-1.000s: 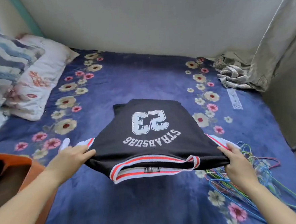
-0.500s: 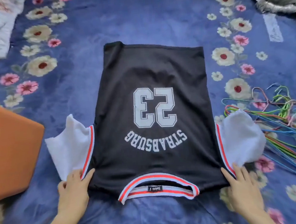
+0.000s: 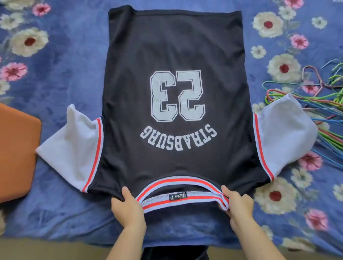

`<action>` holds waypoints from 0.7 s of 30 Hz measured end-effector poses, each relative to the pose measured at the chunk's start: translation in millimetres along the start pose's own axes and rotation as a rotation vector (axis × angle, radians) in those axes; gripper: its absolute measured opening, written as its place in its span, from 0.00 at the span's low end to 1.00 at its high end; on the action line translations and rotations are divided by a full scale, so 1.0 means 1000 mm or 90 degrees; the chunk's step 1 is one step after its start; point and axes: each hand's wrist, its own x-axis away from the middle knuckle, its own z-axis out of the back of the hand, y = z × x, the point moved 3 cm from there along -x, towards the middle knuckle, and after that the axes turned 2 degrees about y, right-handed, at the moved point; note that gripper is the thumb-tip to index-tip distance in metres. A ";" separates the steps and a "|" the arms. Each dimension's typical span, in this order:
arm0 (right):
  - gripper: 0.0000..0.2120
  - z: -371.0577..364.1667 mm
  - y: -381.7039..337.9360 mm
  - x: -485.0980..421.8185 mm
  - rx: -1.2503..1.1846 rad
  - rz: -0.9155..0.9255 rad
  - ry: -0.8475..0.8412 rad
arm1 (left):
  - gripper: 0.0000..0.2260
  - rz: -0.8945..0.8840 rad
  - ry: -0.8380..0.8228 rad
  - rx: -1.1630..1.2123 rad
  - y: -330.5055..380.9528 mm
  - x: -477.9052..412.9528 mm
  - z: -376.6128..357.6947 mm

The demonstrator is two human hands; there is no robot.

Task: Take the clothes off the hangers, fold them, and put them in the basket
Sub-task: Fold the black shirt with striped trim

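Hands apart | left hand (image 3: 127,211) grips jersey (image 3: 171,48) beside collar (image 3: 178,182) | right hand (image 3: 238,205) apparently likewise

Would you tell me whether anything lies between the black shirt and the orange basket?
Nothing visible does: the basket sits right beside the shirt; the left hand and right hand grip the shirt beside its collar.

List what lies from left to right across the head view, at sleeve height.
Orange basket → left-side white sleeve → black jersey → right-side white sleeve → coloured wire hangers.
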 end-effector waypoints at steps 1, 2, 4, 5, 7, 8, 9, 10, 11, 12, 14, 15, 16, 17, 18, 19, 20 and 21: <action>0.22 0.007 0.006 0.004 0.022 -0.003 0.000 | 0.16 -0.008 0.009 -0.028 -0.007 -0.002 0.008; 0.19 0.014 0.013 0.008 0.057 -0.013 0.000 | 0.17 -0.013 0.010 -0.059 -0.015 -0.004 0.016; 0.17 0.026 0.025 0.012 0.100 -0.051 -0.024 | 0.19 -0.021 -0.004 -0.138 -0.030 -0.007 0.030; 0.17 0.031 0.027 0.012 0.101 -0.068 -0.039 | 0.19 -0.031 -0.007 -0.177 -0.034 -0.010 0.035; 0.14 0.040 0.020 0.011 0.059 -0.058 -0.043 | 0.22 -0.040 0.015 -0.219 -0.034 -0.015 0.039; 0.11 0.045 0.012 0.009 0.024 -0.038 -0.037 | 0.26 -0.051 0.044 -0.238 -0.032 -0.015 0.039; 0.10 0.050 0.002 0.008 -0.014 -0.018 -0.032 | 0.31 -0.081 0.077 -0.270 -0.027 -0.014 0.037; 0.10 0.053 -0.009 0.007 -0.046 0.002 -0.029 | 0.34 -0.141 0.092 -0.310 -0.019 -0.011 0.034; 0.09 0.062 -0.021 -0.002 -0.078 0.021 -0.017 | 0.36 -0.227 0.078 -0.350 -0.015 -0.003 0.022; 0.07 0.070 -0.034 -0.009 -0.110 0.032 -0.007 | 0.36 -0.325 0.041 -0.384 -0.012 0.005 0.009; 0.05 0.085 -0.058 -0.033 -0.178 0.038 0.013 | 0.32 -0.513 -0.085 -0.447 -0.011 0.030 -0.026; 0.08 0.090 -0.070 -0.046 -0.214 0.037 0.014 | 0.30 -0.603 -0.159 -0.479 -0.013 0.046 -0.047; 0.13 0.095 -0.082 -0.057 -0.247 0.042 0.016 | 0.28 -0.694 -0.230 -0.511 -0.017 0.064 -0.069; 0.17 0.096 -0.095 -0.064 -0.273 0.058 0.019 | 0.26 -0.786 -0.292 -0.540 -0.021 0.080 -0.089; 0.18 0.098 -0.106 -0.070 -0.293 0.074 0.027 | 0.25 -0.871 -0.345 -0.568 -0.024 0.095 -0.107; 0.18 0.099 -0.117 -0.074 -0.313 0.084 0.027 | 0.25 -0.948 -0.384 -0.590 -0.027 0.109 -0.123; 0.17 0.101 -0.126 -0.078 -0.327 0.089 0.020 | 0.26 -1.009 -0.412 -0.603 -0.029 0.123 -0.140; 0.16 0.105 -0.132 -0.085 -0.336 0.087 0.022 | 0.26 -1.051 -0.426 -0.609 -0.030 0.135 -0.153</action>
